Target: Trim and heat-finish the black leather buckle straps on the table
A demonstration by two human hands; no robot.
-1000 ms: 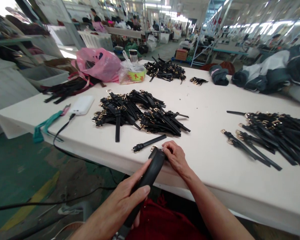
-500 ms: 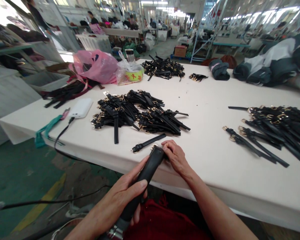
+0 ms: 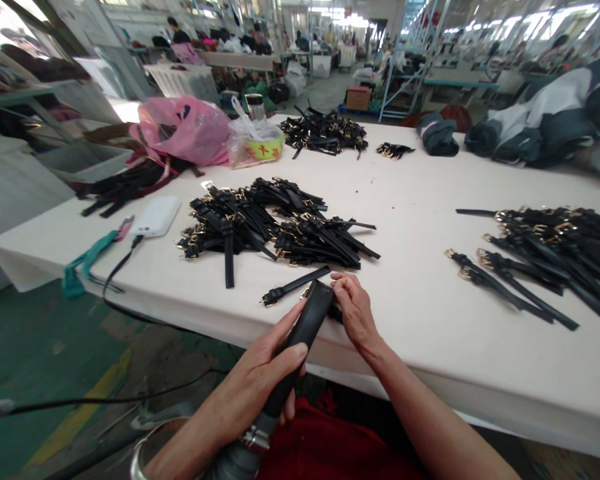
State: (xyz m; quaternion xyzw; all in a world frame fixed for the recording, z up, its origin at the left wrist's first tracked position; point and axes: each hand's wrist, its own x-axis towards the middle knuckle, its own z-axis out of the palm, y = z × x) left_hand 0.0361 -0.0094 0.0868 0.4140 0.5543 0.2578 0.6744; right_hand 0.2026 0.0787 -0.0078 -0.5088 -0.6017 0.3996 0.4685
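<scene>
Tip of tool [image 3: 307, 323] sits partly hidden behind our right hand [image 3: 356, 312]; its fingers bunch narrow there, and what they pinch we cannot make out; lower end is covered by our left hand [image 3: 260, 383], closed round it. Tool is black, smooth, slanted over near edge of table [image 3: 420, 200]. We count one tool; one loose strap [image 3: 294, 285] just beside it; three large heaps [image 3: 275, 227] of straps.

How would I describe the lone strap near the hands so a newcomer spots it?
On the white table, find the middle pile of black straps. Just in front of it, one strap lies flat beside the tip of the tool in the left hand. Unlike its neighbours, it belongs to no pile.
</scene>
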